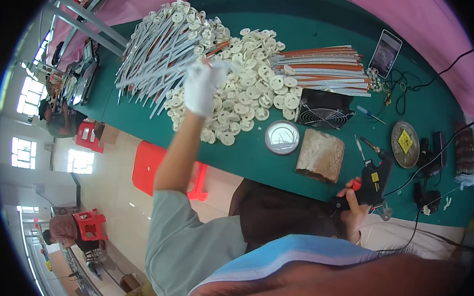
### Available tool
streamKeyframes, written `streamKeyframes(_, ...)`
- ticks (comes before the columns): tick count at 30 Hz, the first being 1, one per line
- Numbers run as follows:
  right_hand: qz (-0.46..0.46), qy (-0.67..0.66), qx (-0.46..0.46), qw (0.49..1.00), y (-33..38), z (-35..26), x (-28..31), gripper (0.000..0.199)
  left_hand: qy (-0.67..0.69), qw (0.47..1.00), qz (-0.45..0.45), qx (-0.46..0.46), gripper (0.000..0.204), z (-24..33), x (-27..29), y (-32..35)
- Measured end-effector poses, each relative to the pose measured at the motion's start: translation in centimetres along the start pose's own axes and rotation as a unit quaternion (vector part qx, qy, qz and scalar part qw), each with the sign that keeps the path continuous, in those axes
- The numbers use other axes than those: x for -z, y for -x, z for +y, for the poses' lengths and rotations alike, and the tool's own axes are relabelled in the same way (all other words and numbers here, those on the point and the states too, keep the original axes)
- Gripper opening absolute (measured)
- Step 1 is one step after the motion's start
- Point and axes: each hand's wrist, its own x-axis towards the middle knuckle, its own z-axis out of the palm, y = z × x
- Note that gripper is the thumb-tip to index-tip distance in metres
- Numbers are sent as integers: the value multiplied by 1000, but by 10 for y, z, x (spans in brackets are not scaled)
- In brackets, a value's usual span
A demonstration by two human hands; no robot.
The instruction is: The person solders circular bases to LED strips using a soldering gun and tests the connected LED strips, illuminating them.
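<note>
My left hand [202,88], in a white glove, is stretched out over a large heap of off-white round discs [250,92]. Its fingers look closed on a long pale strip [152,76] that points out to the left, blurred by motion. Behind and left of it lies a tangled pile of thin white and orange strips [156,43], with discs at their ends. At the near table edge, my bare right hand [354,210] is wrapped round the grip of a black soldering gun [375,181] with a red trigger.
Straight strips [323,67] lie beside a phone [386,52]. Nearer stand a black fan [325,108], a round tin [282,137], a brown block [321,155] and an oval metal dish [405,145]. Cables cross the right side. Red stools [148,165] and other people [66,229] are at left.
</note>
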Motion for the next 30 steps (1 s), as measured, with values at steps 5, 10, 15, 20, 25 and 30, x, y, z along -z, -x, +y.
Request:
streamKeyframes(5,13,34,-20,999,1,-2,-2,38,-133,982,-102,88,26,-134,-42,-95)
streamKeyframes(10,37,43,-9,998,-1,-1,1,36,-15,955,-224,192,33,-162,-72,-113)
streamKeyframes(15,18,-7,-19,1000,0,3,-1,41,170,962,-144,159,47,-281,-124,-33)
streamKeyframes(20,25,-16,-20,999,-5,4,6,41,544,706,-151,427,29,-107,-82,-58)
streamKeyframes(25,0,-40,-53,998,-5,4,4,40,237,915,-262,196,39,-22,-57,-37)
streamKeyframes(30,-10,-9,-68,998,-3,3,9,39,118,895,-390,180,34,-1,-57,-41)
